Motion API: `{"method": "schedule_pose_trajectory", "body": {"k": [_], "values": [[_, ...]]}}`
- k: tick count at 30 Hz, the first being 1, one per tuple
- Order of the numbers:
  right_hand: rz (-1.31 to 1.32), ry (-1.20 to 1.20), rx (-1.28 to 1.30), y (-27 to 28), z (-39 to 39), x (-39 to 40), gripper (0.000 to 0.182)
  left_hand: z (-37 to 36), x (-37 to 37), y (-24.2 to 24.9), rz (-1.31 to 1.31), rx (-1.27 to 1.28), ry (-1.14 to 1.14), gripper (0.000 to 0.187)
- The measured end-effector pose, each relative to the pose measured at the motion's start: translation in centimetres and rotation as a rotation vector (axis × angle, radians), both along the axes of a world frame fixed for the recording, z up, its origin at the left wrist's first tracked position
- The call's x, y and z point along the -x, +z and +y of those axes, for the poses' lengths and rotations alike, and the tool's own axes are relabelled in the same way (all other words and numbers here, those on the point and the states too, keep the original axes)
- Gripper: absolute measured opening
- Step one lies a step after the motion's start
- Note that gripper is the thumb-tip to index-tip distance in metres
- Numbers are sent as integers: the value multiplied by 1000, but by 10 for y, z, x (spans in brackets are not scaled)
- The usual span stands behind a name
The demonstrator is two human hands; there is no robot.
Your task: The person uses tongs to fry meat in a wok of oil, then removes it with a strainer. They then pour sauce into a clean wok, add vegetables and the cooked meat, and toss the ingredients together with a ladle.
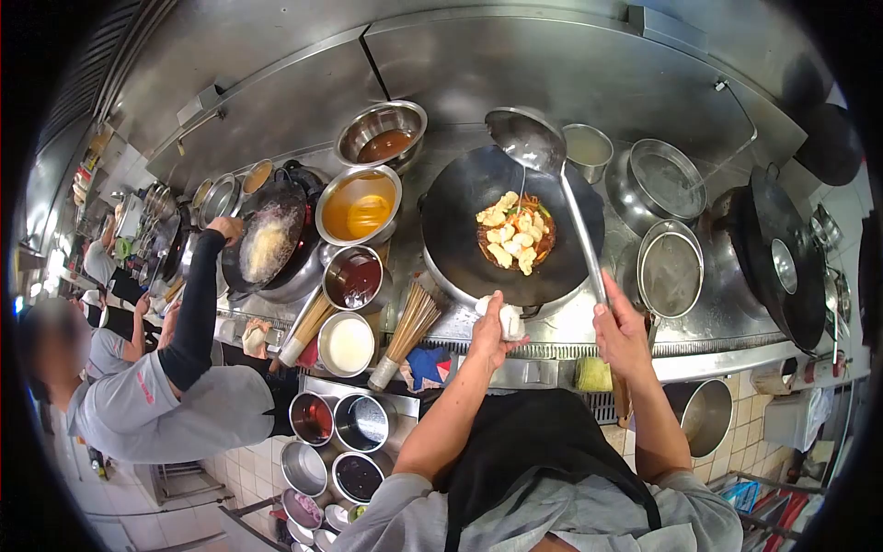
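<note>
My right hand [621, 331] is wrapped round the long handle of a steel ladle [526, 140]. The ladle's bowl is tipped above the far side of a black wok [451, 212], and a thin stream of liquid runs down from it. Pale golden pieces of food [515, 230] lie on orange and brown shreds at the wok's middle. At the wok's near rim, my left hand [492, 339] is closed on a folded white cloth [506, 319]. Whether a wok handle is under the cloth is hidden.
Bowls of amber liquid [372, 179], dark red sauce [342, 299] and white liquid [347, 345] stand left, beside a bamboo brush [405, 331]. A strainer [670, 267] sits over a pot at right. Another person [175, 405] works at a second wok [241, 267].
</note>
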State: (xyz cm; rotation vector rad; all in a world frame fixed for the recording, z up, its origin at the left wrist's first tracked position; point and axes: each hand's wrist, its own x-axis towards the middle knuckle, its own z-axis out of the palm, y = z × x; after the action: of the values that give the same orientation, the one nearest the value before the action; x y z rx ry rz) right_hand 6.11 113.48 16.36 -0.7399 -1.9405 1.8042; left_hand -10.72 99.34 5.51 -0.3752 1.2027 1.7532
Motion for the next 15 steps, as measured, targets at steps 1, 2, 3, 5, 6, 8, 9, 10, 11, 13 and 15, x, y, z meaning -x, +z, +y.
{"method": "schedule_pose_trajectory", "body": {"k": [1,2,3,5,6,8,9,10,11,13,15], "values": [[-9,14,-3,-3,-2,-4,53,1,1,-1,-18,-16,25,49],[-99,63,137,4,-5,-9,54,3,3,-4,-16,-18,21,49],[-99,59,137,-12,-2,-13,54,5,6,-9,-33,-41,20,41],[-119,127,-269,-57,8,-20,55,11,12,-24,-50,-62,13,34],[-272,130,-441,-44,2,-22,56,15,14,-33,-37,-91,16,26],[-344,183,-493,-24,-5,-38,55,16,8,-31,-44,-101,66,12],[-410,247,-558,-18,-6,-43,54,11,-3,-23,-50,-98,63,12],[-387,260,-603,-21,-7,-57,55,5,-12,-12,-65,-91,106,10],[-384,249,-603,-16,-7,-67,55,-1,-20,2,-77,-83,144,9],[-350,353,-711,-2,-9,-82,57,-9,-28,27,-67,-67,119,8],[-362,347,-717,-11,-7,-78,58,-10,-27,28,-130,-73,139,7]]}}
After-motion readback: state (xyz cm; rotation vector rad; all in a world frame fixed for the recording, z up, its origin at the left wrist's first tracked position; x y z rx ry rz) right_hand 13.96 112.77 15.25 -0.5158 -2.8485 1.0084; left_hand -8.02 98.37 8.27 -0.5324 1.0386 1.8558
